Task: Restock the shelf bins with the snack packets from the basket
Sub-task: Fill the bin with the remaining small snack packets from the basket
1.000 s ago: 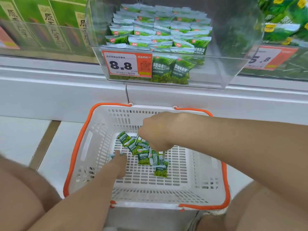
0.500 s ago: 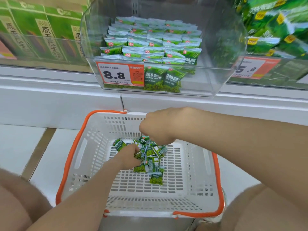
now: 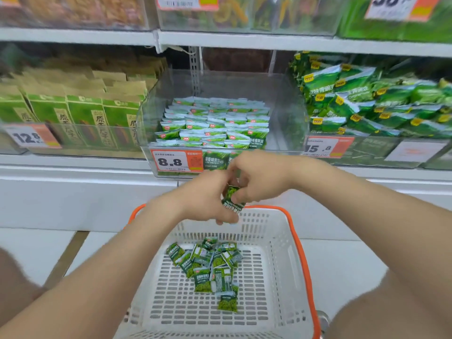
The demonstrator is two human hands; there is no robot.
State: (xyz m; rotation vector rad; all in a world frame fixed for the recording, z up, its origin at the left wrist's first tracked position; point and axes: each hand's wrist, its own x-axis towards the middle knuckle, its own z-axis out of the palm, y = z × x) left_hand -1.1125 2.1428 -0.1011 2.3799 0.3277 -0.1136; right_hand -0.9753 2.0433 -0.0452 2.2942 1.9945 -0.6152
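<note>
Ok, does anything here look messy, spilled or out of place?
Nothing spilled or damaged. The loose packets lie jumbled in the basket, unlike the neat rows in the clear bin. The left hand and right hand hold a small stack.

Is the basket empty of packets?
No, a loose pile of green packets lies on the floor of the basket.

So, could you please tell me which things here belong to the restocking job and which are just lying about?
In the job: held packets, gripped between left hand and right hand; loose packets in the basket; clear 8.8 bin.

Lying about: green boxes at left; larger green bags at right; upper-shelf bins.
</note>
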